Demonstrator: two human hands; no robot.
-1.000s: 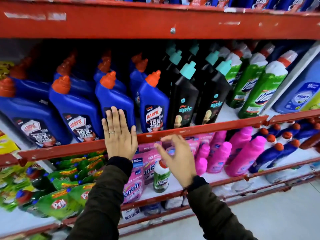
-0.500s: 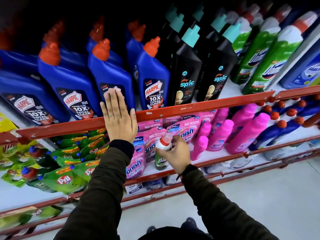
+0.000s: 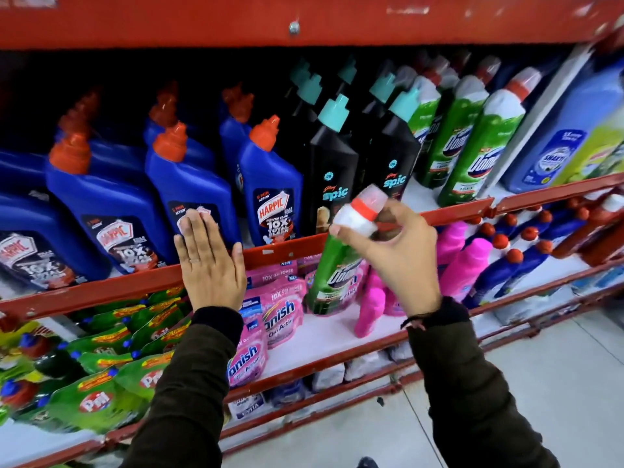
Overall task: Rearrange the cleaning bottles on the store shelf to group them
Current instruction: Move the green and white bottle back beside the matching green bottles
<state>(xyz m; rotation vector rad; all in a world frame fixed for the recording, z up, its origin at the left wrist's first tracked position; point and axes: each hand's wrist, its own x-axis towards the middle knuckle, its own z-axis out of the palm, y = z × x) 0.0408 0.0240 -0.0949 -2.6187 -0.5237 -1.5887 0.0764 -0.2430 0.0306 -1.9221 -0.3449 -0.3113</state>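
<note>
My right hand grips the white neck of a green Domex bottle with a red-ringed cap, lifted above the lower shelf in front of the red rail. My left hand lies flat, fingers together, against a blue Harpic bottle and the rail below it. On the upper shelf stand several blue Harpic bottles, black Spic bottles with teal caps, and more green Domex bottles to the right.
Pink Vanish pouches and pink bottles sit on the lower shelf, with blue red-capped bottles to the right and green Pril pouches at left. A red shelf overhangs above. Grey floor lies at lower right.
My right hand reached down, closed on the green Domex bottle on the lower shelf and lifted it up to rail height. My left hand stayed flat on the Harpic bottle.
</note>
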